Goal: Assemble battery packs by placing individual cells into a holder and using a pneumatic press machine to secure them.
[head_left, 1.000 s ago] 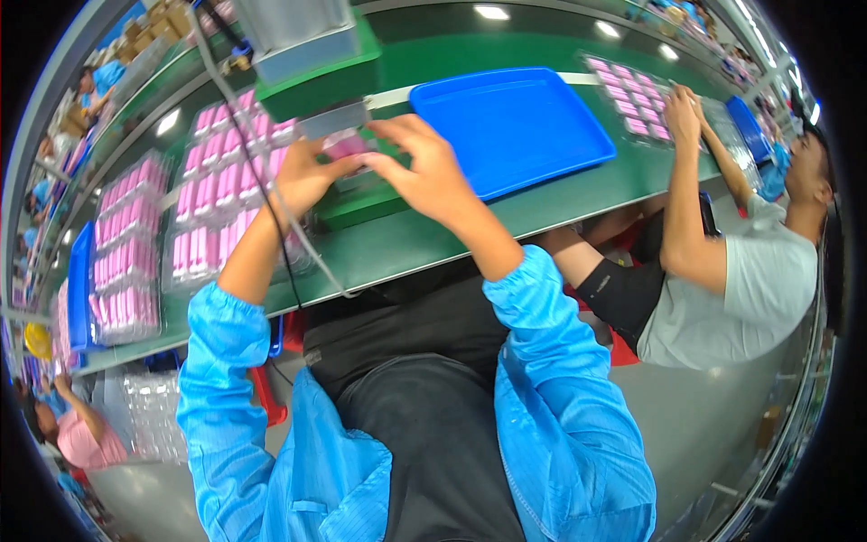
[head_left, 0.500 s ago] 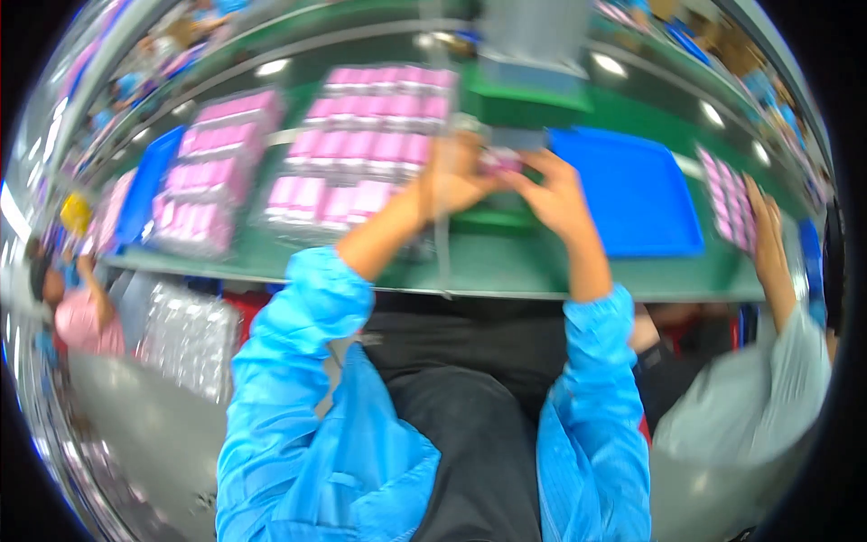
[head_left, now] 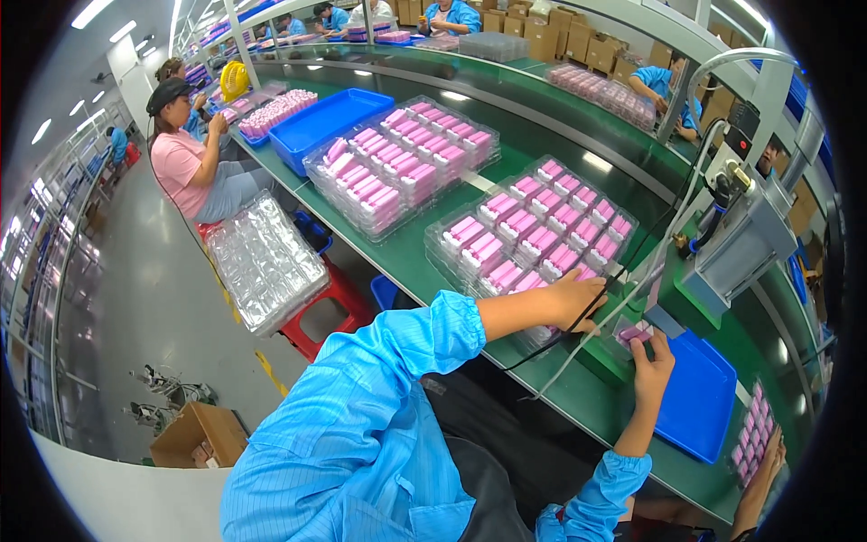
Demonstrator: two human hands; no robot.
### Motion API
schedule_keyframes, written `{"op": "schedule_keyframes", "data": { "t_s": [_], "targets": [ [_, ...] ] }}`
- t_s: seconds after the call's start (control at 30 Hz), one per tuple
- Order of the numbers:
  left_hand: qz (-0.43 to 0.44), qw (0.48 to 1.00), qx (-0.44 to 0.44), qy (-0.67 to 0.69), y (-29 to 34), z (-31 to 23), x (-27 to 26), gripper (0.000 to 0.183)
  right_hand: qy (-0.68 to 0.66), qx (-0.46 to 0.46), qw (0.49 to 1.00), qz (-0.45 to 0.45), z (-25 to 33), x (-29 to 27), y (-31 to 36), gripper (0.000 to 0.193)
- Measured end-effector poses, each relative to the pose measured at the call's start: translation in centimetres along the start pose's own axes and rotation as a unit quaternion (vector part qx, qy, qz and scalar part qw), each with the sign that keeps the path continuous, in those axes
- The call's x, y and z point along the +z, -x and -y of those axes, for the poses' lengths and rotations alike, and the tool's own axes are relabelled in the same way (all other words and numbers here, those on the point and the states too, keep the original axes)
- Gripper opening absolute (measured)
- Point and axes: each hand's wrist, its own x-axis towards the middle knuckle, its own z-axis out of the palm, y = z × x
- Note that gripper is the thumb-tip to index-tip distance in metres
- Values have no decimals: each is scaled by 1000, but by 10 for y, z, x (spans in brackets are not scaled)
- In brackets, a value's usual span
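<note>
Two cables (head_left: 593,335) cross the view near the hands (head_left: 573,300).

Bright, even indoor light, ceiling tubes (head_left: 122,32) far left. White glare on dark green belt (head_left: 569,144), shiny highlights on clear plastic trays (head_left: 262,262) left. Dark shadow under bench (head_left: 408,264). Left hand (head_left: 576,301), right hand (head_left: 652,363) fairly sharp; far background soft. Fisheye bends edges, black rim.

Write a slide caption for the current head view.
Right fingers touch a small pink piece at a green-and-grey machine; left hand by a clear tray of pink pieces.
</note>
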Motion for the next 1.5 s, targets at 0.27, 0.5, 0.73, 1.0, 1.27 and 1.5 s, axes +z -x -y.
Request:
{"op": "schedule_keyframes", "data": {
  "t_s": [0.27, 0.5, 0.73, 1.0, 1.27, 1.5],
  "targets": [
    [-61, 992, -61, -96, 0, 42, 8, 41, 28, -12, 1000, -6, 0, 0, 2, 27],
    [-205, 967, -54, -142, 9, 32, -12, 34, -11, 3, 1000, -19, -3, 4, 8, 24],
    [-266, 922, 88, 266, -2, -21, 4, 39, 18, -5, 999, -29, -7, 6, 7, 27],
    [-255, 918, 52, 300, -15, -38, 17, 34, 19, -39, 998, -54, -7, 13, 8, 23],
    [-284, 904, 37, 317, -21, -44, 27, 31, 29, -12, 998, -47, -8, 11, 7, 32],
    [-308, 899, 72, 303, -22, -44, 28, 27, -24, 19, 998, -60, -14, 10, 11, 32]
  ]
}}
